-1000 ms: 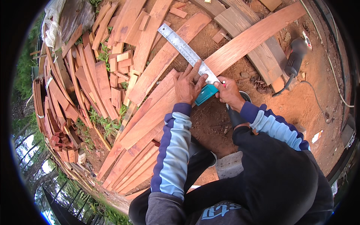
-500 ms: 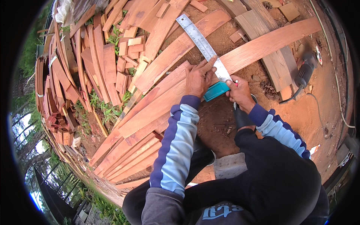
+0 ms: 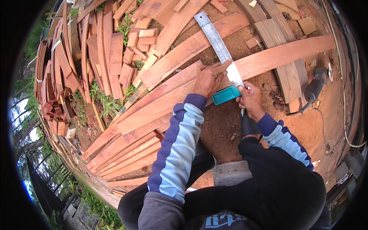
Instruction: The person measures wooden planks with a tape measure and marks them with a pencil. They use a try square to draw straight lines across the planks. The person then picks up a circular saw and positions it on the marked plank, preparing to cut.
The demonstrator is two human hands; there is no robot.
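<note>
Head view, left to right. Item: pile of reddish boards (image 3: 115, 61), many long and narrow, at the far left. Item: green plants (image 3: 109, 102), growing beside the pile. Item: small wood blocks (image 3: 147, 34), loosely heaped among the boards. Item: your left hand (image 3: 209, 78), laid on the wood, index finger stretched onto the square's blade. Item: square (image 3: 216, 42), metal blade lying across a long board, teal handle (image 3: 226, 95) at the board's near edge, between your hands. Item: concrete block (image 3: 232, 173), grey, by your legs. Item: your right hand (image 3: 251, 99), apart from the left, thumb at the square's corner, fingers closed round a thin red-tipped thing (image 3: 248, 89) too small to identify. Item: thick beams (image 3: 281, 73), weathered, under the long board (image 3: 287, 53), which reaches toward your upper right. Item: power tool (image 3: 316, 86), dark, corded, on the ground.
</note>
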